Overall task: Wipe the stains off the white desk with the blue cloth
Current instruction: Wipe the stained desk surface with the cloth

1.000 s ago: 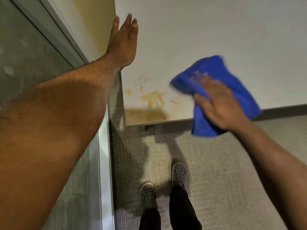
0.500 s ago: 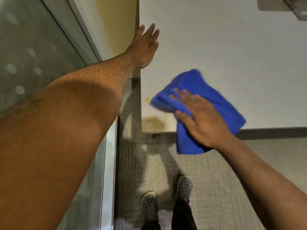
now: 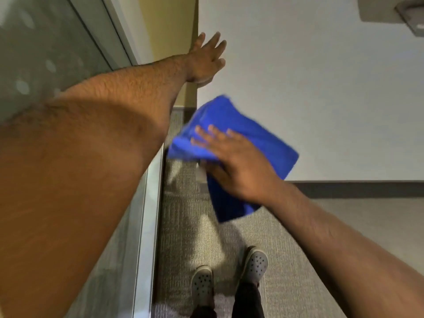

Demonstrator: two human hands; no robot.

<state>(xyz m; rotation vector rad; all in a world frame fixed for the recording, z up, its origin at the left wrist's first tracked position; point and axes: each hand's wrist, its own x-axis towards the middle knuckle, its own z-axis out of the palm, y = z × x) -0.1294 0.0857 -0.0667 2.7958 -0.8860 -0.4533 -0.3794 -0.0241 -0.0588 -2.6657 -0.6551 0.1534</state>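
The blue cloth (image 3: pixel 247 125) lies over the near left corner of the white desk (image 3: pixel 321 88), and part of it hangs down past the front edge. My right hand (image 3: pixel 231 161) presses flat on the cloth with fingers spread. The cloth hides the yellow-brown stains at that corner. My left hand (image 3: pixel 206 58) rests flat and open on the desk's left edge, further back, holding nothing.
A frosted glass partition (image 3: pixel 46 53) with a metal frame runs along the left. A yellow wall (image 3: pixel 169 31) stands beside the desk. Grey carpet (image 3: pixel 298 249) and my two grey clogs (image 3: pixel 229 278) are below. A grey object (image 3: pixel 394 10) sits at the desk's far right.
My right hand slid the cloth leftward across the stained corner, so the stains are now covered. The view shifted, putting the desk further right.
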